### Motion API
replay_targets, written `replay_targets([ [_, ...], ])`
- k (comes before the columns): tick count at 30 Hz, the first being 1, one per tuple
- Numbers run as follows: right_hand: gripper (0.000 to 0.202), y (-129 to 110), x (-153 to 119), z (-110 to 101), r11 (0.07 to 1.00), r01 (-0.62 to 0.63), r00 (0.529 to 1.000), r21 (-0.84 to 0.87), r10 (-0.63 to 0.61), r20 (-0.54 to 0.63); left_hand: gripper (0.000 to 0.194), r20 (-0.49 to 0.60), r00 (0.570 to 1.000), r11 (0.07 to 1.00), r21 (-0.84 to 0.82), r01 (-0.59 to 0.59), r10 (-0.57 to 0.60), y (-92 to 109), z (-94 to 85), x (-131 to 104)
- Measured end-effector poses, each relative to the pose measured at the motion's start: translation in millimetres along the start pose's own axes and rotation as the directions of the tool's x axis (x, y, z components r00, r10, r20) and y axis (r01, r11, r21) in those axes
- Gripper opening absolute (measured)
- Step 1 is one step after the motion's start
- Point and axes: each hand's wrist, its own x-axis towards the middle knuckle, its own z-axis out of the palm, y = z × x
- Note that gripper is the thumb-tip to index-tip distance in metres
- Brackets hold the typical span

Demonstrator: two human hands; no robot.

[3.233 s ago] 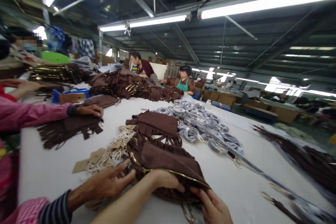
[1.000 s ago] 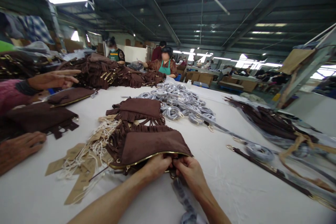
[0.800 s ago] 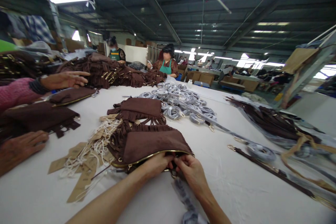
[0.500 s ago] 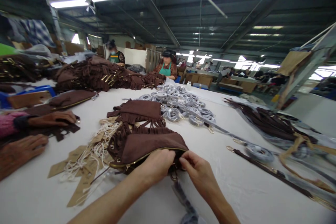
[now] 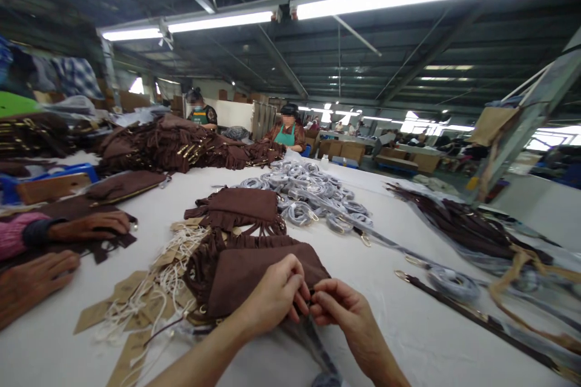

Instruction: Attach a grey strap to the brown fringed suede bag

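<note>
A brown fringed bag point(image 5: 258, 272) lies on the white table in front of me, its zipped edge towards me. My left hand point(image 5: 279, 290) is closed in a pinch over the bag's right end. My right hand point(image 5: 340, 305) pinches just beside it, fingertips almost touching the left ones. What the fingertips hold is too small and hidden to make out. From below them a plastic-wrapped strap point(image 5: 318, 344) runs towards the table's near edge. A second fringed bag point(image 5: 245, 202) lies flat behind the first. Left of it are kraft tags point(image 5: 131, 287) with white strings.
Plastic-wrapped coiled straps point(image 5: 313, 187) are heaped beyond the bags. A brown strap point(image 5: 472, 311) and a bundle of dark straps point(image 5: 467, 217) lie on the right. A co-worker's hands point(image 5: 93, 227) rest on brown pieces at left. A bag pile point(image 5: 172, 142) stands behind.
My left hand has come out of the bag's zip opening to its right end, beside my right hand. The opening is now covered or closed. The view has tilted up slightly.
</note>
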Motion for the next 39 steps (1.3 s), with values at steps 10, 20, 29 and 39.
replay_targets([
  [10,0.044,3,3,-4,0.999,0.020,1.000,0.047,-0.020,-0.012,0.028,-0.103,0.990,0.969,-0.239,0.066,-0.092,-18,10.8,11],
  [20,0.041,7,7,-7,0.998,0.040,0.997,0.046,-0.037,-0.072,0.025,-0.149,0.973,0.945,-0.301,0.126,-0.177,-10,12.2,6],
  [29,0.040,12,8,-6,0.993,0.112,0.993,0.030,-0.111,-0.026,0.037,-0.114,0.982,0.968,-0.220,0.121,-0.148,-20,13.8,11],
  [39,0.039,11,8,-4,0.981,0.188,0.978,0.041,-0.183,-0.098,0.016,-0.149,0.985,0.995,-0.059,0.083,-0.091,-19,18.0,7],
])
